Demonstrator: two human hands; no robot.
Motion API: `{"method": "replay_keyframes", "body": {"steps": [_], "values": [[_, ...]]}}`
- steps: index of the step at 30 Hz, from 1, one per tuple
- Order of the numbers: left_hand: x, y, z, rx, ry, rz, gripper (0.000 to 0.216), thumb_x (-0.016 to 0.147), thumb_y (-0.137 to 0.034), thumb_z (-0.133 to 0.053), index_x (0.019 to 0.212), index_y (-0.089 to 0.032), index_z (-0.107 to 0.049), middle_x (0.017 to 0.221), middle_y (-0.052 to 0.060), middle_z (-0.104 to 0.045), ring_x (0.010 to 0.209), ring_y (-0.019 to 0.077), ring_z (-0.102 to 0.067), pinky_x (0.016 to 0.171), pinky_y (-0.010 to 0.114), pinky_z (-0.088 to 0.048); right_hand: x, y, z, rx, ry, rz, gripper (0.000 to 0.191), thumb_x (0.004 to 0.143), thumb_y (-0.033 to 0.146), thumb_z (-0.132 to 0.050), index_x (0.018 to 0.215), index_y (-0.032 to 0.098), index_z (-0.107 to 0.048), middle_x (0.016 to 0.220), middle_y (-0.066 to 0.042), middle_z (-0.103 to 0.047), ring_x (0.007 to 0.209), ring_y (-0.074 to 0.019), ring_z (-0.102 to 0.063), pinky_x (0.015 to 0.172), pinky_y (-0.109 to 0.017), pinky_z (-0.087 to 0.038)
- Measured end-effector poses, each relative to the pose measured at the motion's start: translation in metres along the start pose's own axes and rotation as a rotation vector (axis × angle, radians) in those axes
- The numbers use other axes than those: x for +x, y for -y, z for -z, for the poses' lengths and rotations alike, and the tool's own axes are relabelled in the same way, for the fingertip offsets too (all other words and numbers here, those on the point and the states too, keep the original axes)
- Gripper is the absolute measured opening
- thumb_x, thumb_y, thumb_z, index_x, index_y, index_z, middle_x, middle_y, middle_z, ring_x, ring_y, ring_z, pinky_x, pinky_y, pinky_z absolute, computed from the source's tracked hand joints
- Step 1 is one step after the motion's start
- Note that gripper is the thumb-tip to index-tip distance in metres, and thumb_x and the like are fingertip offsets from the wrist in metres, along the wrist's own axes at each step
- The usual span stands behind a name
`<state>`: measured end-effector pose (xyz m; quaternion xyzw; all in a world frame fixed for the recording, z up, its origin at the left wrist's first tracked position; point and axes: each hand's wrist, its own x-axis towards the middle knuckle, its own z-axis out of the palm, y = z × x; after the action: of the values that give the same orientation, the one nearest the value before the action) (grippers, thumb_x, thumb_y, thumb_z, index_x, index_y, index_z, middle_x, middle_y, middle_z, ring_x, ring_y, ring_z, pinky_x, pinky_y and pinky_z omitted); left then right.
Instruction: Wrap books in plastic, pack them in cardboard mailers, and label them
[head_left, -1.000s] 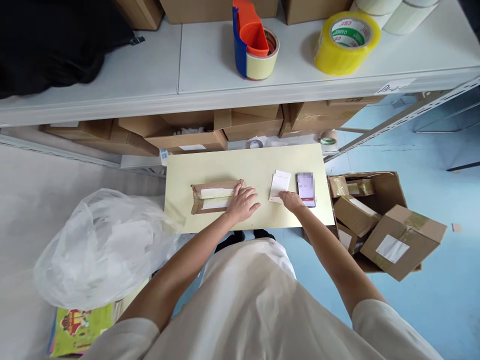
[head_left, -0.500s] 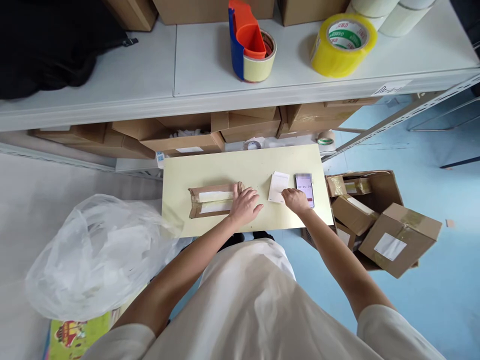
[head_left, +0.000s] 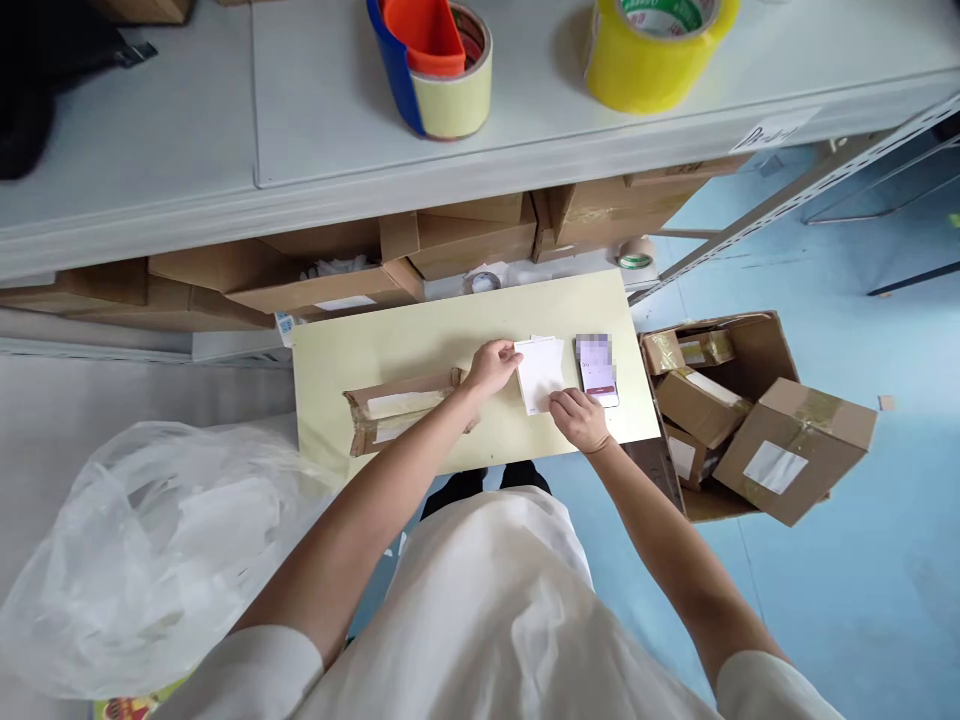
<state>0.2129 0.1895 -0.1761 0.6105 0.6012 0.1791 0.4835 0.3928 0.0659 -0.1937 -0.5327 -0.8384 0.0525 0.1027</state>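
Plain white on the rectangular paper slips [head_left: 541, 375]; pale yellow across the rectangular wooden-looking counter [head_left: 409, 345]; brown with white bands on the oblong cardboard packet [head_left: 391, 404]; lilac, red-barred on the rectangular phone [head_left: 598, 368].

Soft, cool light is spread widely; a faint shadow is cast toward nine o'clock by the yellow tape roll [head_left: 637, 72]. Edges are stretched; the phone screen [head_left: 598, 372] is partly pixelated.

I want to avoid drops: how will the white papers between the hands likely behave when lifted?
The white papers look thin, so they're probably light and somewhat floppy. Their edges don't line up at the top, so they may slide apart if loose.
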Motion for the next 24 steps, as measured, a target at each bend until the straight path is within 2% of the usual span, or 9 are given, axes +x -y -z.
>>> {"method": "replay_keyframes", "body": {"steps": [3, 6, 10, 12, 14, 16, 18, 21, 24], "values": [[-0.001, -0.002, -0.001, 0.088, -0.083, -0.097, 0.015, 0.074, -0.03, -0.064, 0.082, -0.017, -0.066, 0.104, 0.009, -0.065, 0.102, 0.023, -0.058, 0.094, 0.039, -0.044, -0.001, 0.0, 0.001, 0.131, 0.1, -0.064, 0.029, 0.093, 0.015, -0.037, 0.086, 0.022, -0.064, 0.104, -0.008, -0.067, 0.091, -0.0201, -0.055, 0.073, -0.032, -0.038], [-0.003, -0.006, -0.001, -0.027, -0.064, -0.089, 0.016, 0.078, -0.032, -0.058, 0.08, -0.017, -0.064, 0.09, 0.006, -0.065, 0.088, 0.0188, -0.06, 0.082, 0.033, -0.048, 0.002, 0.002, 0.006, 0.241, 0.055, -0.177, 0.019, 0.09, 0.034, -0.049, 0.093, 0.022, -0.063, 0.119, -0.011, -0.06, 0.107, -0.0263, -0.052, 0.087, -0.04, -0.039], [-0.002, -0.008, 0.01, -0.261, 0.06, -0.039, 0.023, 0.084, -0.038, -0.052, 0.086, -0.017, -0.061, 0.072, 0.0, -0.062, 0.067, 0.0124, -0.058, 0.063, 0.024, -0.047, 0.018, -0.001, 0.015, 0.375, -0.153, -0.416, 0.073, 0.072, 0.063, -0.063, 0.126, 0.016, -0.048, 0.142, -0.021, -0.038, 0.13, -0.037, -0.035, 0.098, -0.051, -0.036], [-0.001, -0.011, 0.022, -0.288, 0.098, -0.034, 0.025, 0.085, -0.04, -0.051, 0.091, -0.017, -0.06, 0.076, 0.001, -0.064, 0.07, 0.013, -0.059, 0.064, 0.025, -0.048, 0.032, -0.005, 0.018, 0.497, -0.188, -0.429, 0.072, 0.075, 0.063, -0.059, 0.128, 0.016, -0.046, 0.143, -0.021, -0.038, 0.132, -0.0346, -0.036, 0.099, -0.05, -0.037], [-0.003, -0.018, 0.037, -0.219, 0.062, -0.052, 0.027, 0.088, -0.039, -0.047, 0.096, -0.016, -0.059, 0.086, 0.005, -0.066, 0.079, 0.0161, -0.062, 0.071, 0.029, -0.05, 0.048, -0.009, 0.02, 0.656, -0.174, -0.384, 0.049, 0.083, 0.058, -0.051, 0.111, 0.018, -0.056, 0.13, -0.017, -0.053, 0.123, -0.0299, -0.047, 0.095, -0.044, -0.041], [-0.009, -0.03, 0.052, -0.033, -0.106, -0.135, 0.03, 0.089, -0.038, -0.046, 0.105, -0.015, -0.057, 0.102, 0.011, -0.065, 0.097, 0.0214, -0.06, 0.085, 0.036, -0.048, 0.061, -0.011, 0.023, 0.782, -0.136, -0.386, 0.036, 0.088, 0.052, -0.046, 0.088, 0.019, -0.06, 0.102, -0.011, -0.067, 0.099, -0.0246, -0.06, 0.082, -0.037, -0.046], [-0.019, -0.047, 0.064, 0.227, -0.253, -0.29, 0.035, 0.088, -0.037, -0.05, 0.116, -0.016, -0.055, 0.12, 0.013, -0.059, 0.118, 0.0274, -0.05, 0.1, 0.045, -0.038, 0.07, -0.009, 0.029, 0.824, -0.094, -0.395, 0.033, 0.089, 0.048, -0.047, 0.077, 0.02, -0.058, 0.077, -0.005, -0.066, 0.073, -0.0189, -0.061, 0.067, -0.03, -0.046], [-0.034, -0.07, 0.068, 0.574, -0.079, -0.575, 0.036, 0.086, -0.031, -0.055, 0.121, -0.022, -0.056, 0.124, 0.01, -0.057, 0.13, 0.0313, -0.038, 0.11, 0.055, -0.018, 0.076, -0.001, 0.037, 0.786, -0.113, -0.35, 0.032, 0.088, 0.047, -0.051, 0.073, 0.02, -0.057, 0.064, -0.001, -0.061, 0.058, -0.0148, -0.053, 0.06, -0.027, -0.041], [-0.04, -0.082, 0.064, 0.747, 0.134, -0.714, 0.026, 0.088, -0.017, -0.049, 0.104, -0.027, -0.067, 0.1, 0.006, -0.067, 0.121, 0.0288, -0.046, 0.111, 0.061, -0.006, 0.076, 0.007, 0.041, 0.782, -0.178, -0.329, 0.033, 0.088, 0.049, -0.05, 0.075, 0.019, -0.059, 0.067, -0.002, -0.063, 0.061, -0.0158, -0.054, 0.062, -0.027, -0.041]]}}
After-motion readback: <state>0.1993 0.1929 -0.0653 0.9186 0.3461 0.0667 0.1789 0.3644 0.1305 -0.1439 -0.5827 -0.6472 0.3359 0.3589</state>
